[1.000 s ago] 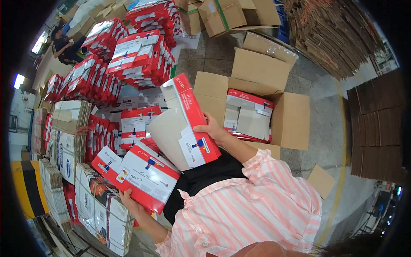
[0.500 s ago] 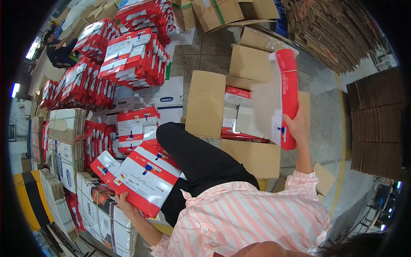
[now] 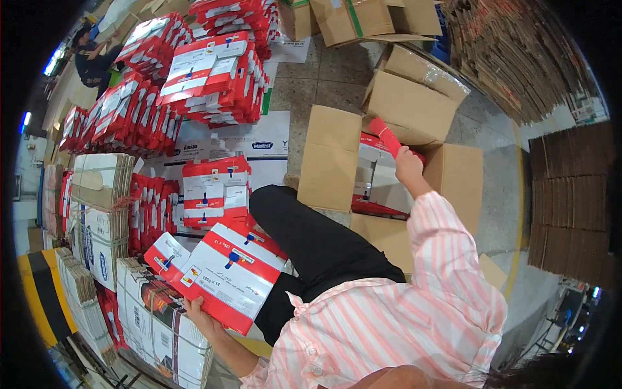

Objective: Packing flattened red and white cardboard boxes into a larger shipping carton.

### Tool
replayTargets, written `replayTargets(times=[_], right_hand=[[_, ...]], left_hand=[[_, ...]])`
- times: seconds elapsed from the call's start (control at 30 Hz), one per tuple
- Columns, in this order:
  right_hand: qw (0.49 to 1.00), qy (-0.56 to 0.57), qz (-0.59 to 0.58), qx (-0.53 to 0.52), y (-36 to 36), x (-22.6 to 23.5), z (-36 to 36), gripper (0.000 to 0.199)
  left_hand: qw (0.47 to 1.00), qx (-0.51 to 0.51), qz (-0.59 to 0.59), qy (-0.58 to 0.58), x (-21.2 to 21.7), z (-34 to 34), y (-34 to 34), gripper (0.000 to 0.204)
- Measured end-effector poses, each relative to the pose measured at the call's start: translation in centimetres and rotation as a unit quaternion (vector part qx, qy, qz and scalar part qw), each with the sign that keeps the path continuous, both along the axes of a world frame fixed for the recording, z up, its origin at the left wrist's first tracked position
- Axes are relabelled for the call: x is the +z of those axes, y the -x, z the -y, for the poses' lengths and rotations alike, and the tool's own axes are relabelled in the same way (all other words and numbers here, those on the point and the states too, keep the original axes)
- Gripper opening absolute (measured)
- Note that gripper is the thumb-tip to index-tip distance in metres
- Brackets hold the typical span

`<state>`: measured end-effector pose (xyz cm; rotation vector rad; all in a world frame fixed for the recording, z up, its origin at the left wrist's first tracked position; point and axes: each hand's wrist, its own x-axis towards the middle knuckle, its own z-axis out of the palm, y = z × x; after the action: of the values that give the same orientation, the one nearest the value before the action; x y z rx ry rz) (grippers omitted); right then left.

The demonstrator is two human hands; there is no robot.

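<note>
Change since half a second ago: the right hand (image 3: 408, 163) has come down from above the open brown cardboard carton (image 3: 453, 168) to its mouth; the flat red-and-white printed box (image 3: 383, 135) it carries, held upright beside the carton before, now leans tilted inside the opening.
Change on the left: little; the left hand (image 3: 199, 310) keeps its load at the same spot by the knee.
Right hand: fingers closed on the lower end of the tilted box, whose red edge points up and to the left.
Left hand: clamped from below on the near edge of a small stack of flat red-and-white boxes (image 3: 227, 275), held low on the person's left, well apart from the carton.
Count, held stack: two boxes show, one large on top and a smaller one peeking out at its left; I cannot tell if more lie beneath.
Count, carton contents: at least two red-and-white boxes (image 3: 379, 188) already stand in it, under the one going in.
Count, open cartons: one in use, one more brown carton (image 3: 414, 97) just behind it.
Around: piles of the same red-and-white boxes (image 3: 214, 74) across the floor on the left, too many to count; bundled white flat cartons (image 3: 97, 207) near the left hand; stacks of flattened brown cardboard (image 3: 570, 201) at right.
</note>
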<state>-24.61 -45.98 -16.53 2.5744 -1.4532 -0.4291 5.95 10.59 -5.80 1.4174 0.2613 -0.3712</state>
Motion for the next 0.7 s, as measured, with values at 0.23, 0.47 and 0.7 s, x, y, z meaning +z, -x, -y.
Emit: replayTargets(times=[0.23,0.47,0.7], right_hand=[[0.95,-0.179,0.229,-0.114,-5.5,-12.6,-5.9,0.067],[0.902,-0.172,0.378,-0.116,-7.7,-11.8,-6.8,0.054],[0.661,-0.022,0.577,0.479,-14.4,18.8,-19.0,0.044]], left_hand=[[1.0,0.019,-0.002,-0.012,-0.5,-1.0,-0.6,0.058],[0.983,0.026,0.136,-0.124,5.0,2.9,-0.8,0.07],[0.652,-0.335,0.55,-0.4,14.0,16.5,2.2,0.065]])
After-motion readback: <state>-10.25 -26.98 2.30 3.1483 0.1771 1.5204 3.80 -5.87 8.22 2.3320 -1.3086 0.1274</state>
